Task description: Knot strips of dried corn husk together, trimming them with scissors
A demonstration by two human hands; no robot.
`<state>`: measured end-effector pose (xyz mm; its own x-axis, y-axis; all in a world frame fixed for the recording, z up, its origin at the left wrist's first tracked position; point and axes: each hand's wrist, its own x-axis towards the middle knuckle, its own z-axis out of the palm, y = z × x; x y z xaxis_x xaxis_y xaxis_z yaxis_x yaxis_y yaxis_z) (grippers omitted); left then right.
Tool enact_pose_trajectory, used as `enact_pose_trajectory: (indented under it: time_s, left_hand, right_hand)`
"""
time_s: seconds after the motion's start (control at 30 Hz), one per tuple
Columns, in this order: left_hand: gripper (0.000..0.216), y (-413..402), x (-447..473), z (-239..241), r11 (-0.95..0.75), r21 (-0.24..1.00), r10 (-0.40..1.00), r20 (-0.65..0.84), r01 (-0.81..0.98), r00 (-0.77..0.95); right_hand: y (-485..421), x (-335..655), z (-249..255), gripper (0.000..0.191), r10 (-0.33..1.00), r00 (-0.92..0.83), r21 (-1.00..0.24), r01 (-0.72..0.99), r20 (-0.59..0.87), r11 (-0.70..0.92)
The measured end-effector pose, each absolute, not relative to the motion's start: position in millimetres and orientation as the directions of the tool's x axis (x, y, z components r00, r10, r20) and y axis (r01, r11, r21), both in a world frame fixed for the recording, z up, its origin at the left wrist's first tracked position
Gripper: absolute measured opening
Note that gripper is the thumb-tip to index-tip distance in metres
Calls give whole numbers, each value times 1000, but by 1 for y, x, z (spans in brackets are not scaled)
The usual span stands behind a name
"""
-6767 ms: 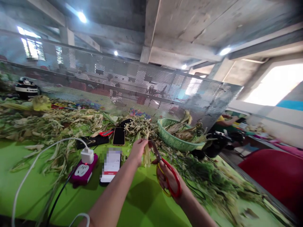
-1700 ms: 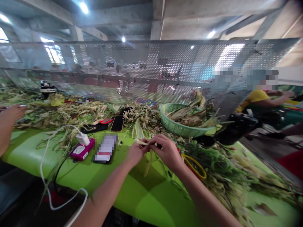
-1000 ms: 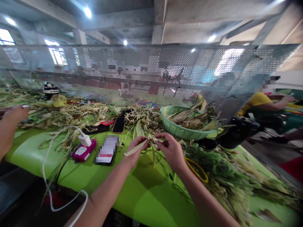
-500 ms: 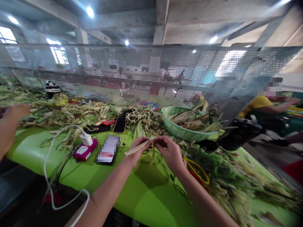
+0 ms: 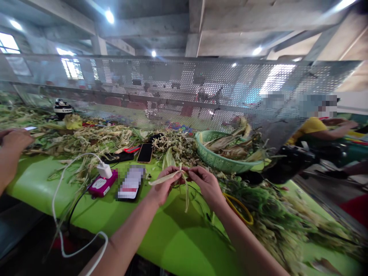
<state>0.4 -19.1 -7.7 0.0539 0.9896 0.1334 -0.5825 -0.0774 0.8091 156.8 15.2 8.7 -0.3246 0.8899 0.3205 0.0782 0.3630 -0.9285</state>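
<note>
Between my fingertips is a pale strip of corn husk, knotted or crossed where my hands meet. My left hand pinches it, with one broad end lying back over the fingers and a narrow end hanging down. Close beside it, my right hand has thumb and fingertips pressed together at the same crossing. Both hands are raised over the green table. Just behind them lies a larger pale green husk leaf. The exact grip at the fingertips is partly hidden.
A green basket holds dry husks. Husk scraps line the back; green fibres lie right. Left are a lit phone, a dark phone and a purple power socket with white cable. Another person's hand is far left.
The narrow husk end now hangs lower and a short end sticks up between my fingers. My hands stay in nearly the same place. The other person's hand at left has shifted slightly left.
</note>
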Motion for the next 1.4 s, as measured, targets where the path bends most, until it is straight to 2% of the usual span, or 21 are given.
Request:
enact_pose_trajectory:
  time_s: [0.27, 0.4, 0.5, 0.57, 0.67, 0.8, 0.97, 1.07, 1.23, 1.4]
  left_hand:
    - [25, -20, -1, -8, -70, 865, 990, 120, -497, 69]
    - [31, -21, 3, -10, -58, 912, 983, 122, -405, 135]
    - [33, -21, 5, -12, -60, 923, 976, 135, -380, 172]
    - [32, -20, 4, -13, -61, 910, 978, 137, -410, 159]
    - [33, -16, 2, -16, -68, 870, 990, 119, -489, 75]
    - [35, -12, 0, -19, -79, 815, 997, 73, -573, -33]
    - [35, -9, 1, -19, -68, 774, 997, 29, -629, -72]
    - [33, -8, 2, -19, -63, 764, 997, 17, -642, -78]
    - [31, -9, 1, -18, -60, 777, 994, -12, -627, -109]
    - [24, -9, 0, -18, -143, 887, 987, 96, -438, -128]
  right_hand:
    - [15, 159, 7, 26, 850, -332, -841, 223, 409, 492]
    - [11, 160, 13, 27, 781, -424, -761, 265, 459, 591]
    - [9, 159, 16, 28, 743, -487, -750, 235, 459, 618]
    - [8, 159, 17, 28, 744, -467, -743, 237, 478, 626]
    - [8, 161, 19, 25, 766, -346, -715, 290, 541, 636]
    - [8, 160, 18, 21, 815, -310, -763, 301, 490, 573]
    - [10, 148, 6, 26, 851, -409, -894, 155, 330, 421]
    - [12, 145, -1, 24, 859, -402, -920, 90, 318, 382]
    - [11, 150, 2, 7, 816, -431, -794, 296, 385, 531]
    - [6, 154, 12, 6, 781, -391, -687, 380, 488, 619]
